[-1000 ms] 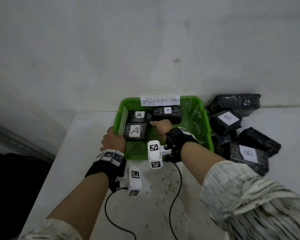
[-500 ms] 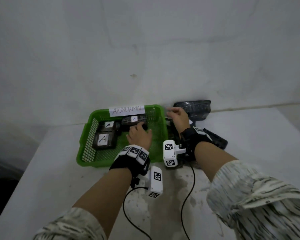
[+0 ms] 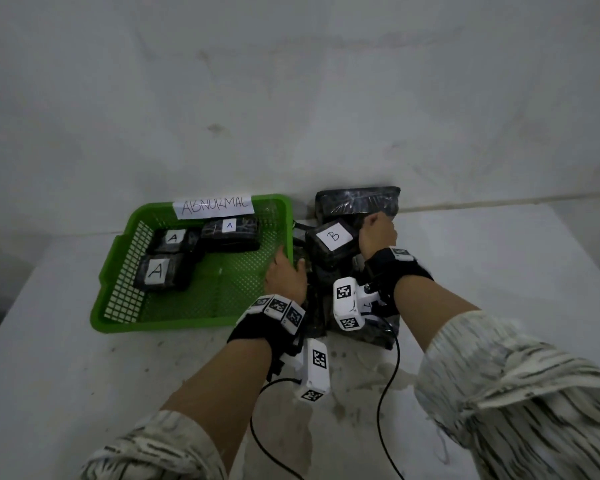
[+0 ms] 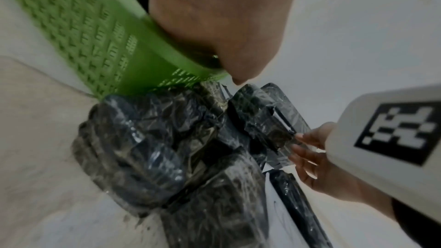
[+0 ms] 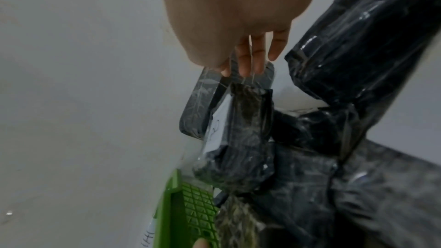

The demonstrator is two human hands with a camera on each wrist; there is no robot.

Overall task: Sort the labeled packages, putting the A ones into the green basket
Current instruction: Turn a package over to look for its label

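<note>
The green basket (image 3: 201, 313), tagged ABNORMAL, sits on the white table and holds three black packages labelled A (image 3: 160, 271). My left hand (image 3: 286, 275) grips its right rim; the left wrist view shows the fingers curled over that rim (image 4: 167, 50). Just right of the basket, a black package labelled B (image 3: 329, 244) lies on top of a pile. My right hand (image 3: 376, 233) is at its right edge. In the right wrist view its fingers (image 5: 248, 61) pinch the plastic flap of the B package (image 5: 248, 129).
More black wrapped packages (image 3: 361, 327) are heaped between the basket and my right arm. One large package (image 3: 357, 200) leans on the wall behind. Wrist camera cables trail across the table (image 3: 84, 375) toward me.
My left hand crossed from the basket's left rim to its right rim. My right hand left the basket, reached the pile and took hold of the B package.
</note>
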